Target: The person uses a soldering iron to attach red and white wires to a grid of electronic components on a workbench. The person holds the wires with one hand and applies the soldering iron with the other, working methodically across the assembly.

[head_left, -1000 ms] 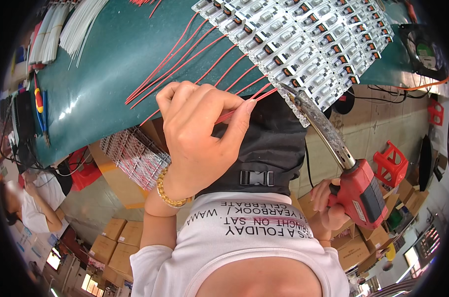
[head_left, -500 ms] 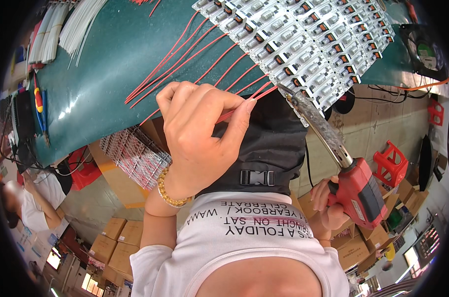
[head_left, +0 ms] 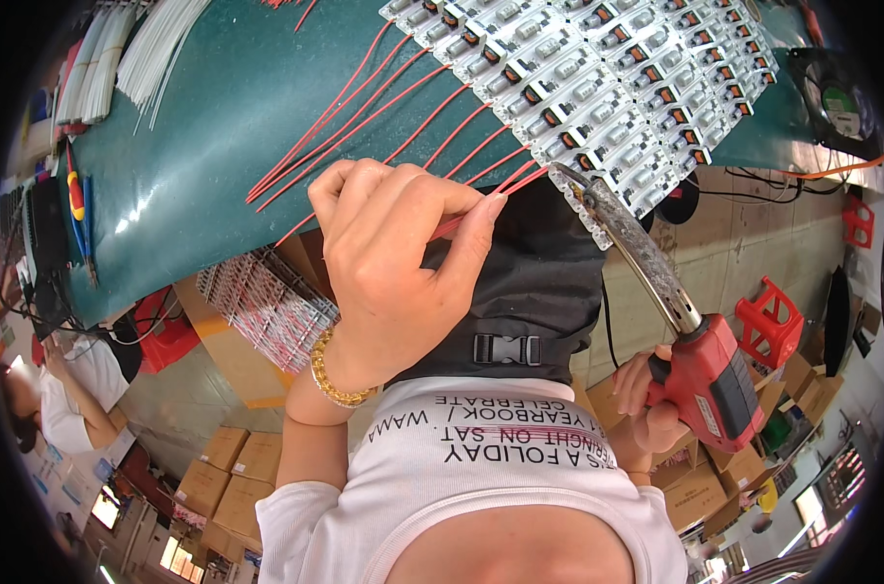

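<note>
My left hand (head_left: 393, 258) is closed, pinching red wires (head_left: 520, 181) between thumb and forefinger. The wire ends reach the near edge of a panel of small white circuit boards (head_left: 598, 88) with rows of components. In my right hand (head_left: 648, 404) is a red soldering gun (head_left: 717, 384), its fingers wrapped round the handle. The gun's tip lies at the panel's lower left corner, close to the ends of the pinched wires; I cannot tell whether it touches the board. More red wires (head_left: 418, 136) run from the panel's left edge across the green table mat (head_left: 218, 127).
Bundles of white wire (head_left: 160, 58) lie at the far left, with a red-and-yellow screwdriver (head_left: 75, 195) nearer. A black fan (head_left: 836, 102) stands at the right. Below the table are finished-looking boards (head_left: 267, 307), a red stool (head_left: 768, 321) and cardboard boxes (head_left: 213, 472). Another person (head_left: 72, 389) sits at left.
The soldering gun has shifted slightly to the right, its tip moving a little along the panel's corner. My left hand and the wires stay almost still.
</note>
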